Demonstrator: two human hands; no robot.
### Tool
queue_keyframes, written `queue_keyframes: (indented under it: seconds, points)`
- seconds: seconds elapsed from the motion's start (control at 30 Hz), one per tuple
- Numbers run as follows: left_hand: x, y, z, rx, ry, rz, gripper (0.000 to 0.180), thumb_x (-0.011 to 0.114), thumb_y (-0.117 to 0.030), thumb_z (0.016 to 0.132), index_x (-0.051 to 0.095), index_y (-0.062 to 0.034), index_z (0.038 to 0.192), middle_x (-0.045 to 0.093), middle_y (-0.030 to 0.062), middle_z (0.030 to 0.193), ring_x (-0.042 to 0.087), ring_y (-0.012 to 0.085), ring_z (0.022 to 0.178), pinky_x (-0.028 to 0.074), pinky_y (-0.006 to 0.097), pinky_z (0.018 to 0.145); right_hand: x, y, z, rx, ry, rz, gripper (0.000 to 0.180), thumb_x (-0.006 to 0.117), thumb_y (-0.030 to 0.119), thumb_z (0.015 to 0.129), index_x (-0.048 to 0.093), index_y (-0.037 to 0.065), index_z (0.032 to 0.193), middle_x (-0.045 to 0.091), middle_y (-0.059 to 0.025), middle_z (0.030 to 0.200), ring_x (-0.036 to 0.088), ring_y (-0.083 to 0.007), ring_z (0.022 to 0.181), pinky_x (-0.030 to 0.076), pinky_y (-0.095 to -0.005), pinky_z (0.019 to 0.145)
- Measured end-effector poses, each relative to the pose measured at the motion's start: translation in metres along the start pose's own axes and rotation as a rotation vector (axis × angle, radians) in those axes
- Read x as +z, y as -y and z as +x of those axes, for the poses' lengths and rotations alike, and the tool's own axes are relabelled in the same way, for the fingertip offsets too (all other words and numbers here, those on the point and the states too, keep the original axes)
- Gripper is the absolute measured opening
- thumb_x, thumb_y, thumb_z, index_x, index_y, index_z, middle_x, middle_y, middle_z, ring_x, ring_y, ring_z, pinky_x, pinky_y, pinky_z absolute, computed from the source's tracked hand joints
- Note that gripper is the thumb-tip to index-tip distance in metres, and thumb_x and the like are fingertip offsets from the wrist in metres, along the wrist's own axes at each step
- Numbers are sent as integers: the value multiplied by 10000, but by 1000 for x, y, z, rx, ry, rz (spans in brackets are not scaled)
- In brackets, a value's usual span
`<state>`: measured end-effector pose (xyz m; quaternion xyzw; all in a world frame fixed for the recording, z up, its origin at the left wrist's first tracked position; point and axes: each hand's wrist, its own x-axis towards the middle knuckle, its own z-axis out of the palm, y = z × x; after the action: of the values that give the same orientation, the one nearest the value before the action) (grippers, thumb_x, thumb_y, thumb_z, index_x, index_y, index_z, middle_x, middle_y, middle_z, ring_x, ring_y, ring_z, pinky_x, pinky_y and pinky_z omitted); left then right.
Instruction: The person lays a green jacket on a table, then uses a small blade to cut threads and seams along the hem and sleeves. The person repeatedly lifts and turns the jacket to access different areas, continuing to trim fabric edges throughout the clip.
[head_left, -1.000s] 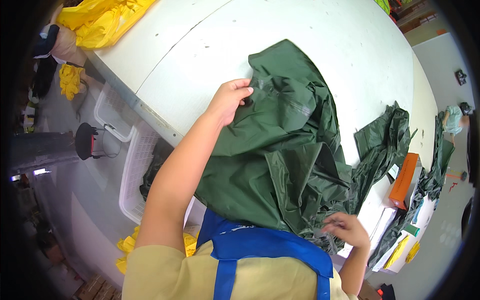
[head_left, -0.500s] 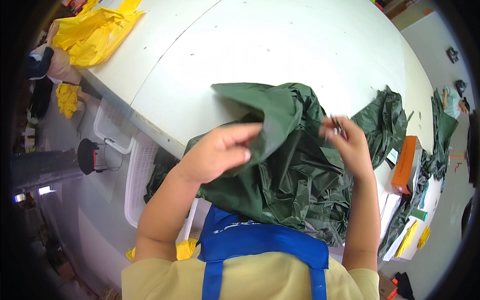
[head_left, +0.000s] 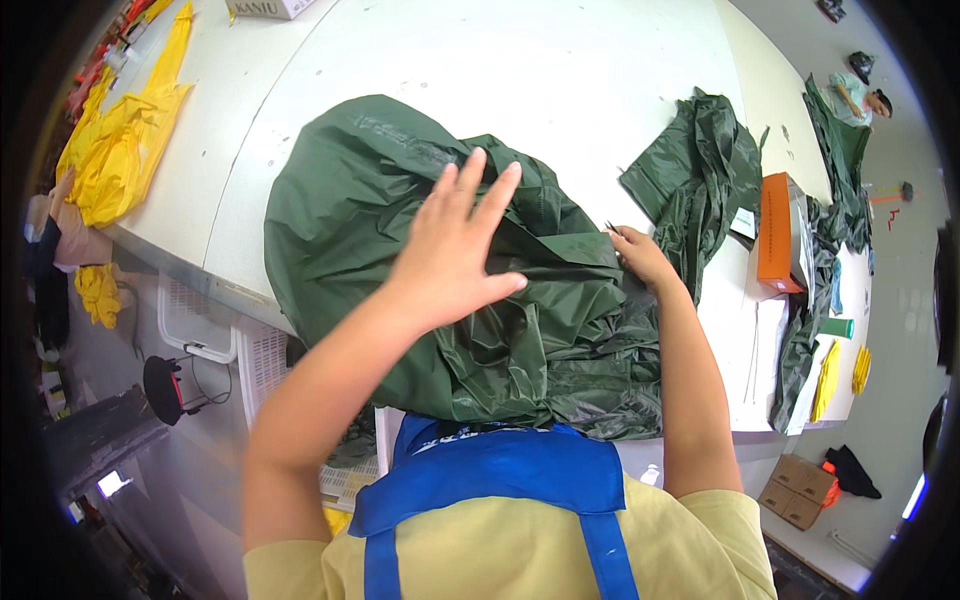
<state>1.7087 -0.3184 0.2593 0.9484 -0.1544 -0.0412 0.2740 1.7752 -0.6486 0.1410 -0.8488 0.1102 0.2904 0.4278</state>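
A dark green, shiny waterproof garment (head_left: 370,200) lies crumpled on the white table edge in front of me. Over its middle is my left hand (head_left: 455,245), fingers spread, palm down, on or just above the fabric. At the garment's right edge my right hand (head_left: 640,255) is closed round a small dark tool (head_left: 612,228) with a thin point, which looks like thread snips. Most of that tool is hidden by the fingers. I cannot tell whether the right hand also grips the cloth.
Beyond my right hand lies another green garment (head_left: 700,180), with an orange box (head_left: 778,235) beside it. A yellow garment (head_left: 125,150) lies at the far left near another person. Below the table's left edge stand white plastic baskets (head_left: 265,365) and a black stool (head_left: 160,390).
The green cloth has been spread out to the left and away from me. My left hand has let go of its raised fold and opened. My right hand has moved lower, to the cloth's right edge.
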Motion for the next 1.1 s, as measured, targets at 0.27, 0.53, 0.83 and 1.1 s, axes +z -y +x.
queue_keyframes:
  seconds: [0.27, 0.53, 0.83, 1.1]
  points:
    - [-29, 0, 54, 234, -369, -296, 343, 449, 122, 765, 628, -46, 1004, 614, 69, 937, 597, 179, 898, 463, 271, 850, -16, -39, -42, -2, 250, 34, 393, 712, 249, 807, 620, -42, 1055, 638, -70, 913, 559, -154, 842, 446, -293, 781]
    - [-250, 137, -42, 257, -986, -343, 305, 506, 22, 912, 541, 0, 1215, 586, 113, 1231, 586, 202, 1096, 462, 321, 978, -155, 32, -138, -490, -527, 251, 310, 658, 61, 830, 606, -10, 1127, 660, -58, 980, 616, -122, 864, 487, -263, 791]
    - [-142, 261, -105, -409, -479, 437, 503, 566, 30, 805, 531, -102, 1289, 441, 182, 1371, 387, 326, 1303, 296, 398, 1103, -207, -29, -110, -225, -1193, -708, 341, 709, 254, 834, 622, 9, 1054, 644, -144, 988, 612, -232, 912, 468, -319, 829]
    - [56, 38, -58, 184, 86, 326, 551, 668, -332, 797, 537, -165, 1306, 523, 152, 1327, 446, 378, 1260, 256, 554, 1085, -16, 80, -61, -340, -577, -547, 468, 674, 437, 824, 603, 54, 1084, 666, -115, 1008, 648, -296, 930, 506, -397, 800]
